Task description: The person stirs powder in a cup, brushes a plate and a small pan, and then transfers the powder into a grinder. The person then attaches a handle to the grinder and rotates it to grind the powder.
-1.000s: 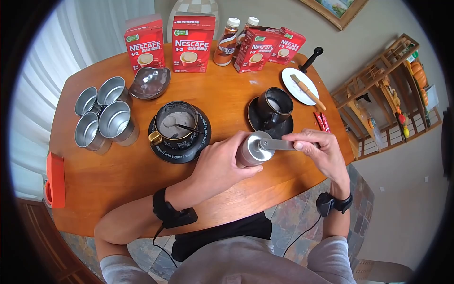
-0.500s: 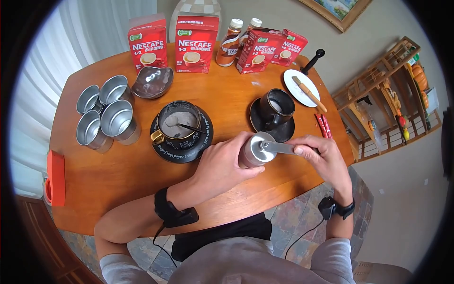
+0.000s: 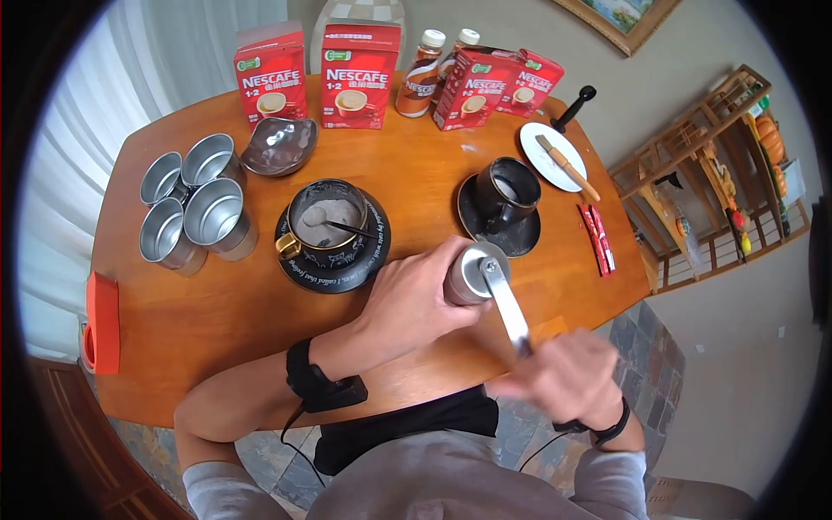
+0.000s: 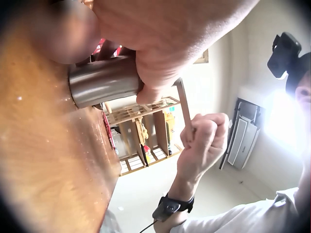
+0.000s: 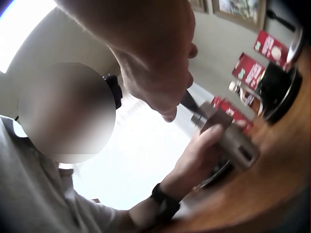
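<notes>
My left hand [image 3: 416, 295] grips the silver body of a hand coffee grinder [image 3: 469, 284] near the front of the table. In the left wrist view the grinder's base [image 4: 80, 90] stands close over the wooden surface. A flat metal crank [image 3: 509, 312] reaches from its lid toward me, and my right hand [image 3: 563, 374], blurred, has its fingers curled round the outer end. The handle's knob is hidden in that fist. Left of the grinder, a black cup [image 3: 328, 251] on a black saucer holds greyish powder and a spoon [image 3: 351, 229]. Behind the grinder stands another black cup [image 3: 503, 208].
Several metal cups [image 3: 217, 221] cluster at the left, near a dark bowl [image 3: 282, 149] and an orange object [image 3: 104, 325]. Red Nescafe boxes [image 3: 357, 87] and bottles [image 3: 422, 74] line the back. A white plate [image 3: 533, 143] with a brush and red sachets [image 3: 596, 243] lie at the right.
My right hand has swung the crank from pointing right to pointing toward me, moving down and closer to my body. The left hand keeps the grinder nearly in place.
</notes>
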### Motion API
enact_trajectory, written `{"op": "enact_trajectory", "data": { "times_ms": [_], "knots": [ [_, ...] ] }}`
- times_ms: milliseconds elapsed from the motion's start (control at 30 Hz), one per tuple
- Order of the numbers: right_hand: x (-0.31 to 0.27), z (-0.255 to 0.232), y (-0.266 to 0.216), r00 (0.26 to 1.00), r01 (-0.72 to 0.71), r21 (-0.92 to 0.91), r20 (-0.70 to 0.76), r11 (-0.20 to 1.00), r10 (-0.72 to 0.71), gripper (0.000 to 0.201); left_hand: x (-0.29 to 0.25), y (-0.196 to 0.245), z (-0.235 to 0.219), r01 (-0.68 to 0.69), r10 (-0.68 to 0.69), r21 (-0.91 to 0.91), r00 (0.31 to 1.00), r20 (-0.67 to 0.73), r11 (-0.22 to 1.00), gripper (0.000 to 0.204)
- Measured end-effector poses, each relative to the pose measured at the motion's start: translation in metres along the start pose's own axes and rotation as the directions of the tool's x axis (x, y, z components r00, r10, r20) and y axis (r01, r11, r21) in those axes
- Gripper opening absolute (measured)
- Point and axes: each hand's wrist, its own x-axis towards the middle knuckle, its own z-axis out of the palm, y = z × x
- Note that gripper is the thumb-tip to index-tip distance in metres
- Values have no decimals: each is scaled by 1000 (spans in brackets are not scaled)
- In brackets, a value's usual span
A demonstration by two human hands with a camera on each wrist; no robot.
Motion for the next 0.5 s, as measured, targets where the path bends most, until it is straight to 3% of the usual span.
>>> {"op": "enact_trajectory", "data": {
  "times_ms": [233, 267, 367, 500],
  "knots": [
    [78, 24, -23, 931, 362, -50, 75, 931, -358, 42, 3, 4, -4, 69, -66, -62, 997, 45, 996, 50],
    [91, 32, -23, 935, 343, -19, 99, 939, -340, 41, 2, 10, -9, 109, -100, -101, 991, 93, 989, 51],
    [129, 50, -12, 937, 265, 124, 202, 956, -285, 40, -3, 19, -21, 59, -45, -111, 991, 126, 992, 53],
    [165, 50, 24, 911, 90, 348, 349, 933, -218, 39, 3, -13, 2, -142, 141, 32, 990, 24, 989, 55]
  ]
}}
